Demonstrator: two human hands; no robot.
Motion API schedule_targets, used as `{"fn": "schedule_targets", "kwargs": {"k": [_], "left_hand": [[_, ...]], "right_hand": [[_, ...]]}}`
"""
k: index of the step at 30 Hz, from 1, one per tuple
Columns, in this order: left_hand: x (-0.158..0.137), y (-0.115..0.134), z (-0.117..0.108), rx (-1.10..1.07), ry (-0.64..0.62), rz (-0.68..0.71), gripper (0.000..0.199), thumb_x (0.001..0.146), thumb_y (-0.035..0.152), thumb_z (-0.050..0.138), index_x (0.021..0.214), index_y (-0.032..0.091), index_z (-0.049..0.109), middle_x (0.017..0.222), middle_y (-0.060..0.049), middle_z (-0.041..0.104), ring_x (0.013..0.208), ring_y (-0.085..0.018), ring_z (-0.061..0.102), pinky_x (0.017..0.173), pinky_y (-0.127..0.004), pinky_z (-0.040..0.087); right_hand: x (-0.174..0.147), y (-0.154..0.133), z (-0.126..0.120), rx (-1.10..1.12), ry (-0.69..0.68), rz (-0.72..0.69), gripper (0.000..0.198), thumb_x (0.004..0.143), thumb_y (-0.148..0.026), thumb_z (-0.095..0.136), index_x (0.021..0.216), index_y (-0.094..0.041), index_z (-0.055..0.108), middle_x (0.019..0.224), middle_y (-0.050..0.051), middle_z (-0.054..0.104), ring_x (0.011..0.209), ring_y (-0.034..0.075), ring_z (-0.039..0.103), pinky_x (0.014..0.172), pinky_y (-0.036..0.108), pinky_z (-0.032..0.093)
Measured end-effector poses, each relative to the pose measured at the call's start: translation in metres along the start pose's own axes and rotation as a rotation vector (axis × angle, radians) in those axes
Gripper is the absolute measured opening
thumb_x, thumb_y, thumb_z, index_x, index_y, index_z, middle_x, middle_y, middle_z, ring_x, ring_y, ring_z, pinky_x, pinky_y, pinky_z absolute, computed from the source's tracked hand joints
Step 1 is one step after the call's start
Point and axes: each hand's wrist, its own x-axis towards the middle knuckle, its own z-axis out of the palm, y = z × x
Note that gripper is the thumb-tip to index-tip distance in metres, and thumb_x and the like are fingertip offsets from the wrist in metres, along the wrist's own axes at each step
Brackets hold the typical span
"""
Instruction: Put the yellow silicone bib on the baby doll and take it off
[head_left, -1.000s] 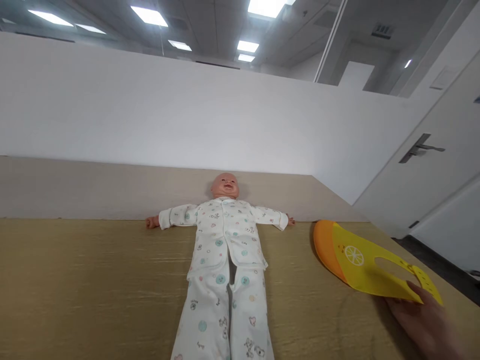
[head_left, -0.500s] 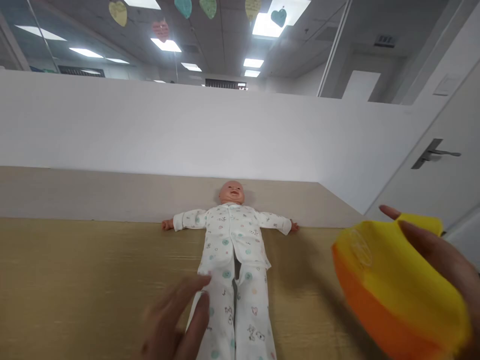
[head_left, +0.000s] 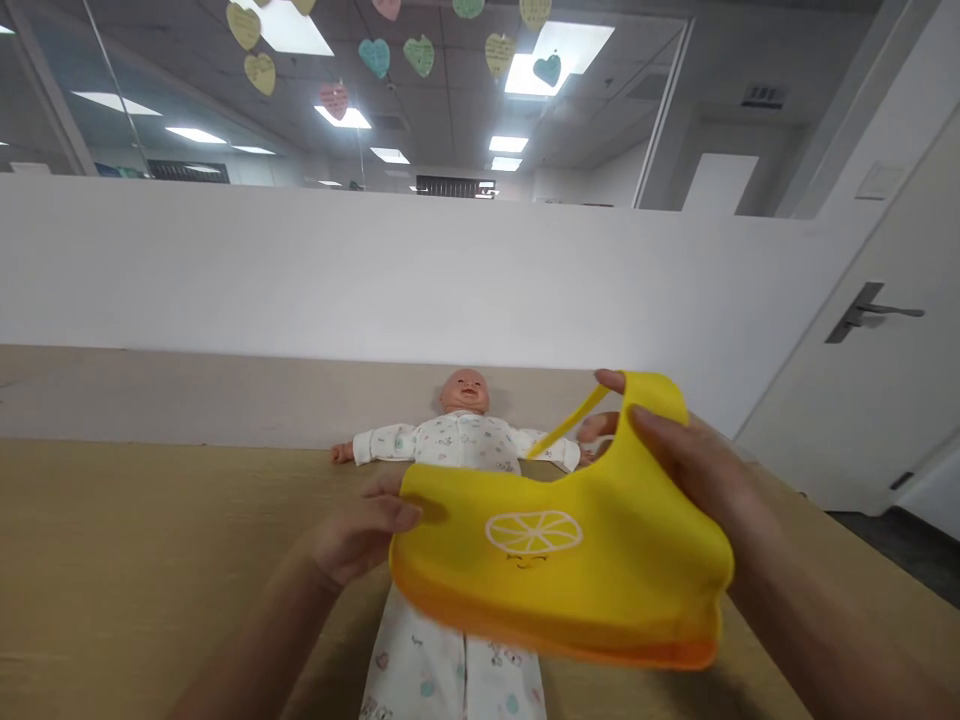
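Observation:
A yellow bib (head_left: 600,590) with an orange lower edge and a printed lemon slice is stretched between my hands. My left hand (head_left: 367,530) pinches its left edge. My right hand (head_left: 667,450) grips it near the neck strap at the upper right. Behind and below the bib, a baby doll (head_left: 465,395) lies on its back with arms spread. It wears white patterned pyjamas (head_left: 457,660); the bib hides the middle of its body.
The doll lies on a wooden table (head_left: 150,580) with a paler strip (head_left: 187,400) along the back. Beyond stands a white partition (head_left: 337,270) topped by glass with heart-shaped notes (head_left: 374,58). A door with a handle (head_left: 870,311) is at the right.
The bib has swung from the far right to the centre, in front of the doll, and opened out. My left hand, empty before, has taken hold of its left edge. The view has tilted up slightly.

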Motion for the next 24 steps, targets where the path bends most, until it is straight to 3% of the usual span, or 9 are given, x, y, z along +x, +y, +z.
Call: {"fn": "schedule_targets", "kwargs": {"k": [5,10,16,21,24], "left_hand": [[0.025,0.028,-0.006,0.004,0.187,0.094,0.032,0.060,0.041,0.073,0.082,0.018,0.071,0.083,-0.006,0.072,0.076,-0.021,0.065,0.064,-0.026,0.050],[0.045,0.043,-0.017,0.153,0.195,0.076,0.030,0.065,0.034,0.073,0.087,0.014,0.071,0.087,-0.010,0.071,0.068,-0.019,0.064,0.058,-0.025,0.048],[0.084,0.045,-0.038,0.306,0.307,0.265,0.028,0.067,0.033,0.072,0.086,0.014,0.069,0.088,-0.008,0.070,0.073,-0.016,0.063,0.065,-0.024,0.047],[0.122,0.033,-0.054,0.333,0.411,0.267,0.037,0.063,0.039,0.073,0.090,0.014,0.067,0.086,-0.006,0.069,0.073,-0.016,0.063,0.068,-0.026,0.049],[0.144,0.024,-0.062,0.326,0.521,0.258,0.037,0.057,0.041,0.076,0.080,0.014,0.064,0.075,-0.004,0.067,0.062,-0.015,0.061,0.059,-0.026,0.048]], "right_hand": [[0.035,0.008,0.008,-0.032,-0.050,-0.155,0.039,0.073,-0.029,0.061,0.112,-0.027,0.060,0.126,0.004,0.055,0.100,0.025,0.062,0.075,0.035,0.055],[0.071,0.014,0.011,-0.038,-0.021,-0.131,0.031,0.075,-0.028,0.058,0.105,-0.023,0.064,0.130,0.004,0.052,0.104,0.024,0.060,0.070,0.029,0.055],[0.115,0.022,0.010,-0.056,0.007,-0.159,0.031,0.074,-0.034,0.059,0.100,-0.019,0.066,0.108,0.006,0.063,0.090,0.020,0.061,0.071,0.029,0.054],[0.152,0.041,0.011,-0.050,0.030,-0.088,0.035,0.071,-0.032,0.059,0.102,-0.018,0.065,0.067,0.001,0.057,0.063,0.015,0.057,0.059,0.026,0.049],[0.175,0.059,0.008,-0.067,0.041,-0.086,0.037,0.068,-0.033,0.061,0.102,-0.018,0.065,0.063,-0.001,0.054,0.059,0.014,0.053,0.054,0.025,0.045]]}}
